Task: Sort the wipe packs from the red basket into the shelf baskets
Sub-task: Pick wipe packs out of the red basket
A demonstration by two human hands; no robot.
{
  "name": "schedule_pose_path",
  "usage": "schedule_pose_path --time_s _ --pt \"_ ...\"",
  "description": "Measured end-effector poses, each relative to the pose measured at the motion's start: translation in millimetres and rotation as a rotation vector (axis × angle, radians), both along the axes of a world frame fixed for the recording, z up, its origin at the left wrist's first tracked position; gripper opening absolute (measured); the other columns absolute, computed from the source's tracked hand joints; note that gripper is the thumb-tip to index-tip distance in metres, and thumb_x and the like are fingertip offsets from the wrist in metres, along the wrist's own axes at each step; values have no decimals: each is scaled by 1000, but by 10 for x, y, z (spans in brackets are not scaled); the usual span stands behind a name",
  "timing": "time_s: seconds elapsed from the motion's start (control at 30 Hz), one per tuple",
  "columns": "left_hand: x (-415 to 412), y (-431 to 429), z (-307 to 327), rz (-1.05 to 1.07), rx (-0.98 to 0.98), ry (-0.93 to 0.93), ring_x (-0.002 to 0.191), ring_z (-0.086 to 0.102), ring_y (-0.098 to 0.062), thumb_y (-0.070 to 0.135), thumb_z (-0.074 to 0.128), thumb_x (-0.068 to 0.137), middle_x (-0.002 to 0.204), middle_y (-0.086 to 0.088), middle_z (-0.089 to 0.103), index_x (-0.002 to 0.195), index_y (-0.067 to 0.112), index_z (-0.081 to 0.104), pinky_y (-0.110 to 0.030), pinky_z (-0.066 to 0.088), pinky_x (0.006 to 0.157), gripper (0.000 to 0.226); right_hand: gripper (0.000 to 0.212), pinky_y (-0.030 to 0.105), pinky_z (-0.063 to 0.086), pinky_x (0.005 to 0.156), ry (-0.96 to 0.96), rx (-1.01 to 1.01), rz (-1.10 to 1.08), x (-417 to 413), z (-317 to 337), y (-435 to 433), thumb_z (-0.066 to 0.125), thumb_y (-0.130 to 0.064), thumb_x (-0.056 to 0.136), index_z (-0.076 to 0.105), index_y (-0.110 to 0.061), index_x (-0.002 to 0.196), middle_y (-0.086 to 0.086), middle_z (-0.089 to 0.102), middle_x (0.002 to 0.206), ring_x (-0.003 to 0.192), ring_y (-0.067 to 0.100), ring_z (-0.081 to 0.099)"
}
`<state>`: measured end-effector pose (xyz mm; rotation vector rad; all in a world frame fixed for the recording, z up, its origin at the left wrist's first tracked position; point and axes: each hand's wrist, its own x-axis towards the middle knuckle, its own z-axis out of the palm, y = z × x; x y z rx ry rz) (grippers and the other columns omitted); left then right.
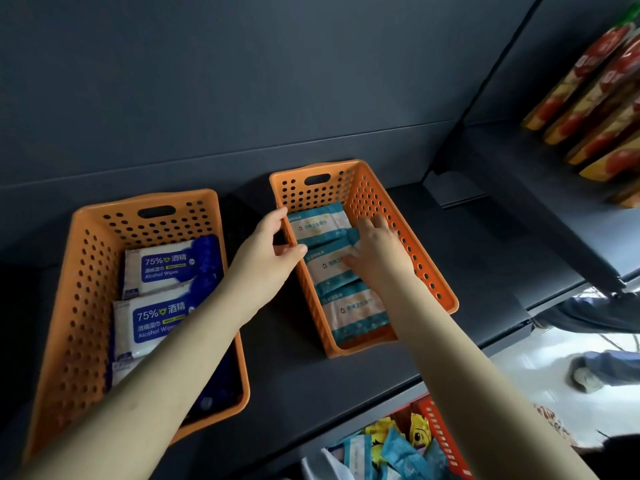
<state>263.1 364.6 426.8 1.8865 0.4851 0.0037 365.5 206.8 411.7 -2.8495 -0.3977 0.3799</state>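
Orange basket [431, 275]: landmark, on the shelf.
Left hand [273, 237]: fingers clamped on its left rim.
Right hand [375, 251]: inside it, fingers straight, on teal wipe packs [349, 313].
Red basket [441, 441]: below it.

Dark grey shelf [294, 386], matching back panel [242, 81], pale glossy floor [519, 375] at right
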Motion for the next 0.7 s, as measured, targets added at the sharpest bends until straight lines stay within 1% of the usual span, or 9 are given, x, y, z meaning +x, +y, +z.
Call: schedule_pose_path --time_s 0.07,0.17,0.27,0.33,0.4,0.43,0.5,0.57,0.7 --pt "-4 -9 9 -5 13 3 108 48 1 22 60 95 153 9 35 150 37 26 -5 34 68 66 71 41 46 95 -50 -17 91 -63 -9 -6 76 -33 82 41 -24 143 2 40 138 128 26 40" --pt "-9 -16 17 -1 22 13 98 48 6 23 60 96 153 10 36 150 37 26 -3 33 64 66 65 38 47 93 132 58 66 -73 -44 10 75 -32 82 46 -25 140 3 43 136 120 24 48" --pt "6 -26 20 -2 37 22 94 46 10 21 60 95 153 9 36 150 36 27 -2 34 63 65 61 38 49 91 170 67 51 -29 -56 22 76 -31 82 47 -25 135 5 45 131 112 23 51" --pt "18 -17 34 19 1 18 106 50 7 20 62 94 153 8 37 149 35 29 -5 38 77 66 60 37 52 90 170 88 51 -9 -41 13 77 -31 81 49 -23 133 6 47 130 108 21 51" --pt "18 1 64 46 -47 17 131 43 -7 19 65 92 153 4 38 148 33 33 -21 40 95 66 60 26 52 78 175 123 48 -34 11 -26 75 -32 83 49 -21 137 6 49 135 105 17 53" --pt "0 3 90 56 -58 16 136 39 -11 20 65 92 152 3 39 148 31 34 -26 39 100 64 60 18 47 73 150 147 54 -82 71 -62 73 -33 85 49 -20 139 4 51 137 104 15 53" --pt "-87 1 150 65 -58 -10 136 40 -10 22 64 92 149 4 44 146 27 39 -31 39 107 60 54 16 43 79 7 223 82 -257 241 -164 69 -32 89 51 -20 139 0 56 137 109 14 57" --pt "-281 -34 229 46 -52 -54 128 47 -6 24 63 92 142 9 50 141 28 46 -33 42 107 52 45 18 42 84 -142 348 74 -566 409 -310 66 -29 92 56 -19 135 -2 61 132 114 15 59" --pt "-976 -139 353 -45 -45 -181 112 59 0 22 60 93 120 19 63 119 33 61 -38 49 102 28 35 1 40 78 -248 572 -52 -1427 490 -661 63 -26 94 62 -20 128 -8 64 125 109 6 60"
